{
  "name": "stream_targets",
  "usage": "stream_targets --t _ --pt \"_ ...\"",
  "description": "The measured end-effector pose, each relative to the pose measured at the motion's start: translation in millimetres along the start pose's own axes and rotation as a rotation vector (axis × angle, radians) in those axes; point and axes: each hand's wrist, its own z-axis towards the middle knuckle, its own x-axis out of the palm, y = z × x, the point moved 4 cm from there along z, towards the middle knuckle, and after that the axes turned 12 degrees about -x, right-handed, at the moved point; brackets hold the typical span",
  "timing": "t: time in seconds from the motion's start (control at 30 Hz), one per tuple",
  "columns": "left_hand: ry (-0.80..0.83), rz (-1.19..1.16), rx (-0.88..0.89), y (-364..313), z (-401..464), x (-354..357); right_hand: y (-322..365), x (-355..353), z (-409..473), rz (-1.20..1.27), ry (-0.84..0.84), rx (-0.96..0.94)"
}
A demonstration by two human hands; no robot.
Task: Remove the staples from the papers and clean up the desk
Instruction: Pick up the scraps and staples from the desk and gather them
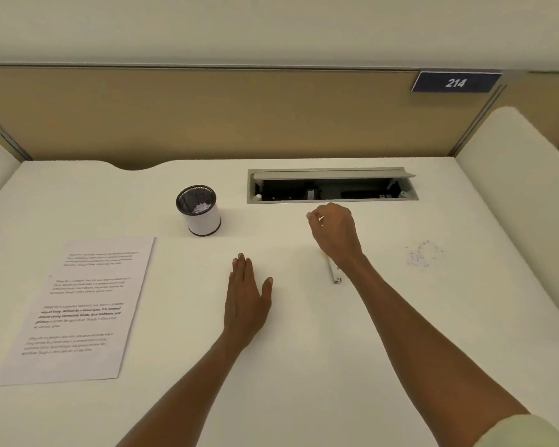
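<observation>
A stack of printed papers [78, 308] lies flat at the left of the white desk [304, 366]. Behind it stands a small mesh cup [199, 210] with scraps of white paper inside. My left hand [246, 298] rests flat and open on the desk in the middle, palm down. My right hand [334, 232] hovers farther back, fingers curled with thumb and fingertips pinched together; whether something tiny sits between them cannot be told. A slim white tool, likely the staple remover [333, 271], lies on the desk just under my right wrist.
An open cable tray [331, 187] is sunk into the desk behind my right hand. Faint ink marks [423, 254] stain the desk at right. A tan partition [207, 114] with a "214" plate [455, 82] closes the back; white side panels flank the desk.
</observation>
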Motion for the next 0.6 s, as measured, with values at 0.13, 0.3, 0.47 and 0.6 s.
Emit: stream_targets --t 0.13,0.3,0.47,0.6 --pt "0.001 -0.013 0.086 -41.6 -18.6 26.4 -58.9 -40.1 -30.4 -0.053 -0.046 0.104" --pt "0.023 0.023 0.276 -88.8 -41.9 65.7 -134.7 -80.2 -60.2 -0.078 -0.042 0.25" --pt "0.038 0.078 0.469 -119.8 -63.7 100.6 -200.5 -112.1 -74.5 -0.088 -0.079 0.418" --pt "0.033 0.132 0.533 -120.0 -77.5 120.5 -243.7 -124.5 -84.7 -0.205 0.148 0.551"
